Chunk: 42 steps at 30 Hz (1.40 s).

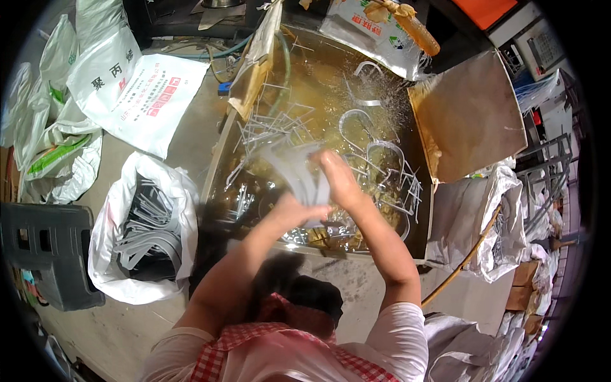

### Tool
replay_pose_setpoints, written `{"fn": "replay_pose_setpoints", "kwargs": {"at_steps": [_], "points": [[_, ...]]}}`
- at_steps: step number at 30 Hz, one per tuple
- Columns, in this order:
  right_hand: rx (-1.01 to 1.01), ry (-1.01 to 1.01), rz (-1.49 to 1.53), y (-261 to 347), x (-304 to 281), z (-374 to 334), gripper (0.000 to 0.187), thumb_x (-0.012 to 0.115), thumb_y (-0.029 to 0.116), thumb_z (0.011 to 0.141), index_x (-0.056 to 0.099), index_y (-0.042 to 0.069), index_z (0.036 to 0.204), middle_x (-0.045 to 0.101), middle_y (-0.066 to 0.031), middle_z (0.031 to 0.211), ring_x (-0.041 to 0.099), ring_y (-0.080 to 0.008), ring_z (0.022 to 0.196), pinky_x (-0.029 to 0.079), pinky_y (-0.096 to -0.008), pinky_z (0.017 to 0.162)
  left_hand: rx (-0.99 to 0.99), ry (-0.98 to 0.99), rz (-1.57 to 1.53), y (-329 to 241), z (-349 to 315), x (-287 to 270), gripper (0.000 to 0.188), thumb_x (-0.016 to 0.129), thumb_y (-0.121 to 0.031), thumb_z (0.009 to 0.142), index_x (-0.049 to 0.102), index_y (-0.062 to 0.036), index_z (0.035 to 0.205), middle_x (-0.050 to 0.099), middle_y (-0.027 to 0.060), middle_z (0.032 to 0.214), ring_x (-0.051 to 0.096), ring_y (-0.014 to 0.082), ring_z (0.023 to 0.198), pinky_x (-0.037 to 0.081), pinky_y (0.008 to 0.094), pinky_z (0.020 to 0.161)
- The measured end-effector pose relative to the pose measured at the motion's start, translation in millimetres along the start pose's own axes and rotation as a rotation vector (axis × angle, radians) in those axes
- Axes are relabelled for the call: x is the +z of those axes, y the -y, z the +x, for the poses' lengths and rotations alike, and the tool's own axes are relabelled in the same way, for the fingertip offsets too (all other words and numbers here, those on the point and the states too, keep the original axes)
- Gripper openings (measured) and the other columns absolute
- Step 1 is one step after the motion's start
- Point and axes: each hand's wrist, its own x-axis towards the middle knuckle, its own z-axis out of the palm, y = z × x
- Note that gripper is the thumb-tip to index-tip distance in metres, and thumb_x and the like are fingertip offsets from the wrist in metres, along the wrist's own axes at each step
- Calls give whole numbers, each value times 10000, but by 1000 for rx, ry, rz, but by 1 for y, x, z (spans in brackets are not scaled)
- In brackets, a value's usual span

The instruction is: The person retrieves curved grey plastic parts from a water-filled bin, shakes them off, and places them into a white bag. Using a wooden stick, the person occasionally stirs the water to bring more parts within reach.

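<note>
You held a bundle of pale curved strips above the tank, over the near half of its amber liquid. Your left hand pinched the bundle at its lower end, with the fingers pointing right. Your right hand was bent around the bundle's right side, with the fingertips near its upper edge. Motion blur smeared the strips, so their number could not be read with confidence.

Beyond your right hand, loose curved pieces lay in the liquid, together with thin straight rods. To the left of the bundle, a tangle of thin grey rods rose above the surface. Spray spread over the far right part of the tank, and a green hose ran down into the liquid near the far left corner.

On the floor to your left stood a white sack, its mouth rolled back around grey curved strips. Beside it stood a dark grey plastic stool; behind it, a printed white sack was draped. At the tank's right side, a brown panel leaned outward, and another white sack stood just beside the tank.
</note>
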Motion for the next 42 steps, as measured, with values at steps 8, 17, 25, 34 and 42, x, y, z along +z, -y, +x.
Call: {"fn": "replay_pose_setpoints", "kwargs": {"at_steps": [8, 17, 25, 34, 42], "points": [[928, -61, 302, -153, 33, -77, 203, 591, 83, 766, 550, 14, 953, 583, -109, 834, 556, -229, 728, 438, -300, 618, 99, -239, -258, -25, -12, -11, 461, 611, -22, 755, 435, 29, 1178, 585, 129, 924, 603, 242, 843, 488, 354, 760], [1347, -325, 1506, -67, 144, -41, 317, 634, 141, 791, 510, 47, 1067, 554, -88, 793, 521, -147, 610, 434, -287, 517, 89, -295, -510, -44, -19, -30, 465, 546, -16, 769, 403, -1, 1211, 580, 144, 939, 589, 279, 884, 455, 430, 868], [698, 229, 313, -83, 20, -60, 230, 674, 78, 711, 582, 61, 921, 593, -87, 787, 583, -219, 683, 473, -341, 609, 164, -234, -3, -32, -9, -20, 568, 598, 23, 736, 359, 25, 1251, 593, 100, 938, 578, 164, 825, 466, 295, 746], [56, 256, 0, -19, -56, 24, 276, 509, -98, 671, 564, 89, 867, 583, -93, 913, 517, -299, 935, 394, -400, 792, 175, -83, 453, -28, -9, -10, 517, 611, 30, 740, 416, 14, 1219, 592, 123, 1030, 574, 197, 949, 464, 302, 840], [241, -11, 400, -23, -37, 34, 572, 631, 0, 635, 493, 121, 1177, 434, -116, 1285, 373, -260, 1215, 311, -378, 1008, -24, 67, -351, -36, -21, -16, 629, 599, -41, 701, 342, 30, 1271, 582, 201, 992, 599, 346, 923, 466, 431, 859]]}}
